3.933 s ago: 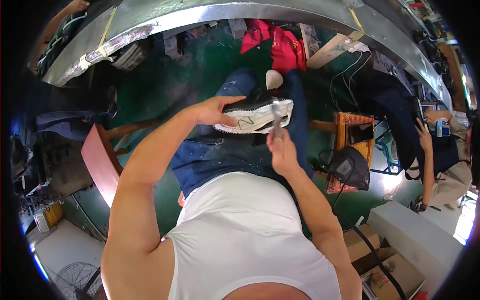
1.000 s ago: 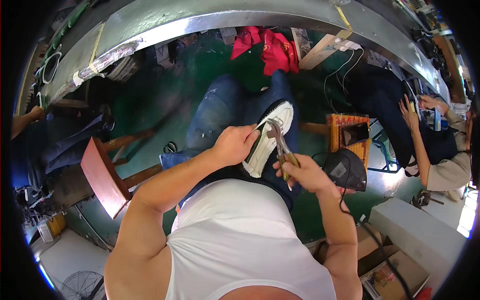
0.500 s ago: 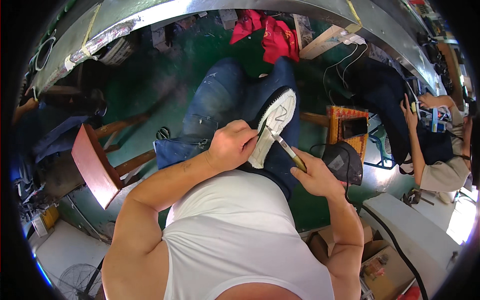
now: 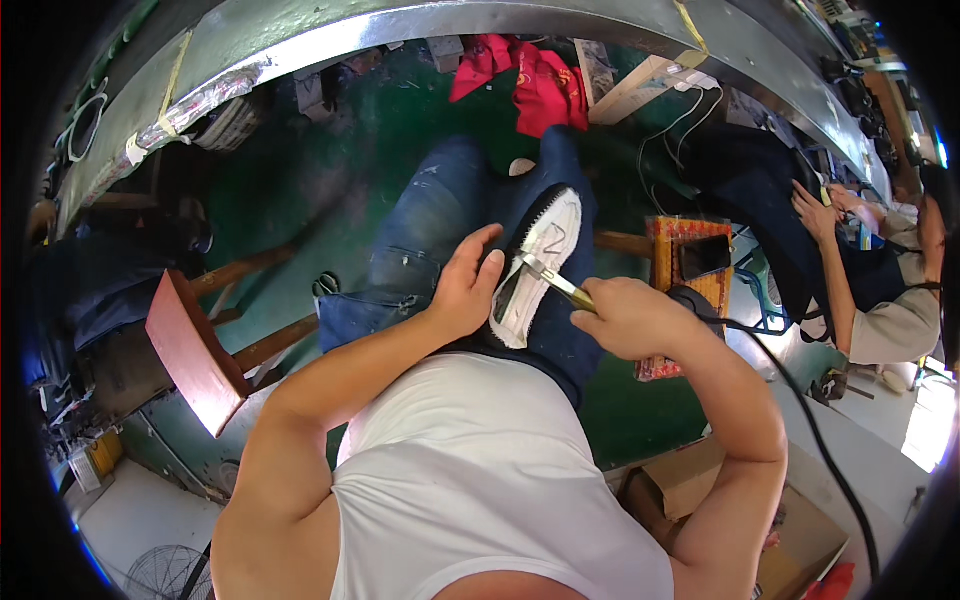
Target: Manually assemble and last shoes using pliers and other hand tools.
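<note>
An unfinished shoe (image 4: 552, 240) lies across my thighs, its pale underside up, with a dark, ridged rim and a curved mark on the front part. My right hand (image 4: 628, 315) is wrapped round the handle of a hammer (image 4: 553, 276). The hammer's metal head is at the middle of the shoe's underside, near its left edge; whether it touches cannot be told. Beside that edge is my left hand (image 4: 465, 285), thumb and fingers apart, the thumb close to the rim.
A metal-edged bench (image 4: 380, 28) curves across the front. At left stands a reddish wooden stool (image 4: 195, 345); at right, a phone (image 4: 704, 257) lies on a patterned seat (image 4: 660, 345). A black cable (image 4: 800, 395) runs past my right arm. A co-worker's hands (image 4: 825, 210) are far right.
My left hand has loosened from the shoe's edge, its fingers now spread. My right hand has turned the hammer and its elbow has swung outward. The shoe has shifted slightly toward me.
</note>
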Motion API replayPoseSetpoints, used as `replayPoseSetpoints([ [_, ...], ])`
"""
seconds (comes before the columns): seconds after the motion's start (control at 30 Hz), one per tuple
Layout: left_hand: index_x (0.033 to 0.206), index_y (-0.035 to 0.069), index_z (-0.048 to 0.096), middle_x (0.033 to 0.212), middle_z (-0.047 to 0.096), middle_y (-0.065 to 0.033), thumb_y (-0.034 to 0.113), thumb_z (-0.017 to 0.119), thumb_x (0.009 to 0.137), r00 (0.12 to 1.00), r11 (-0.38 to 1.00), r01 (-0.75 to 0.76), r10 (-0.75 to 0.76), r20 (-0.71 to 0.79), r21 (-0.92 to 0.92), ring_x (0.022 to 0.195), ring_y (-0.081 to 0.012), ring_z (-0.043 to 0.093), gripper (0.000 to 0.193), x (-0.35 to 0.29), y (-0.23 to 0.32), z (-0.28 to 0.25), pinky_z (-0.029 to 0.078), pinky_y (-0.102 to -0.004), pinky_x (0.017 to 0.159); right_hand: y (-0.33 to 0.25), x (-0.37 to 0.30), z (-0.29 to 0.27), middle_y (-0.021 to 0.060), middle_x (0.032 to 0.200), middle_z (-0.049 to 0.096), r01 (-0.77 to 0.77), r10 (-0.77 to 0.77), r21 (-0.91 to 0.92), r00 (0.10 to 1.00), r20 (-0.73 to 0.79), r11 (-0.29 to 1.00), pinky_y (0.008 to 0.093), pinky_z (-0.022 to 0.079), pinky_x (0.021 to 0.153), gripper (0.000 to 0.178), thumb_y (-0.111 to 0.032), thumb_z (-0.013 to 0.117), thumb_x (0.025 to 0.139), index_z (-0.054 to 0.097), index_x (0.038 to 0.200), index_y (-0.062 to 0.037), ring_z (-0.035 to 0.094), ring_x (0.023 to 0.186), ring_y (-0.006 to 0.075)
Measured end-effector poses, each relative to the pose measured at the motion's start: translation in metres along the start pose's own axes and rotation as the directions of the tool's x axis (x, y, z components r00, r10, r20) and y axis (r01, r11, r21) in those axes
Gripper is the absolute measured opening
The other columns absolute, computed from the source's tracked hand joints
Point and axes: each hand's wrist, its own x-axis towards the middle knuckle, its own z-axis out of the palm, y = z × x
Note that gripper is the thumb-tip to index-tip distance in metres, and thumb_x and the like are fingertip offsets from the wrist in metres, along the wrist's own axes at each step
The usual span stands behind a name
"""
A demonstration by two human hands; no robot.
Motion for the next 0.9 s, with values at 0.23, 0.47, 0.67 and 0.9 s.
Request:
replayPoseSetpoints([
  [0.23, 0.156, 0.002, 0.011, 0.154, 0.031, -0.0093, 0.041, 0.041, 0.105, 0.9, 0.688, 0.428, -0.264, 0.348, -0.586, 0.141, -0.0163, 0.028, 0.071, 0.006, -0.004, -0.005, 0.023, -0.0298, 0.116, 0.016, 0.039, 0.074, 0.0242, 0.08, 0.065, 0.13, -0.041, 0.296, 0.956, -0.289, 0.946, 0.0509, 0.049, 0.072, 0.025, -0.023, 0.06, 0.092, 0.058, 0.094, 0.0018, 0.064, 0.079, 0.0433],
  [0.47, 0.157, 0.01, 0.014, 0.148, 0.042, -0.0099, 0.028, 0.058, 0.1, 0.906, 0.745, 0.422, -0.326, 0.271, -0.516, 0.133, -0.0192, 0.042, 0.074, 0.024, -0.005, 0.001, 0.033, -0.0293, 0.11, 0.014, 0.059, 0.136, 0.0185, 0.082, 0.067, 0.192, 0.128, 0.532, 0.853, -0.507, 0.825, 0.0415, 0.053, 0.067, 0.029, -0.024, 0.063, 0.091, 0.06, 0.107, 0.0004, 0.067, 0.071, 0.0343],
  [0.67, 0.155, 0.01, 0.023, 0.143, 0.046, -0.0213, 0.025, 0.06, 0.095, 0.965, 0.963, 0.257, -0.251, 0.069, -0.081, 0.13, -0.0268, 0.047, 0.072, 0.016, -0.013, 0.012, 0.035, -0.0336, 0.109, 0.043, 0.027, 0.071, 0.0078, 0.094, 0.064, 0.02, 0.005, 0.808, 1.0, -0.028, 0.589, 0.0287, 0.055, 0.066, 0.031, -0.021, 0.059, 0.095, 0.057, 0.116, 0.0023, 0.062, 0.08, 0.0133],
  [0.9, 0.155, 0.01, 0.024, 0.138, 0.049, -0.0265, 0.022, 0.06, 0.094, 0.98, 0.979, 0.181, -0.188, 0.06, 0.094, 0.126, -0.0351, 0.05, 0.072, 0.015, 0.006, 0.017, 0.039, -0.0376, 0.106, 0.061, 0.049, 0.047, 0.0071, 0.091, 0.064, -0.072, -0.096, 0.935, 0.989, 0.111, 0.346, 0.0268, 0.051, 0.062, 0.025, -0.018, 0.054, 0.099, 0.058, 0.115, 0.0004, 0.062, 0.076, 0.0152],
])
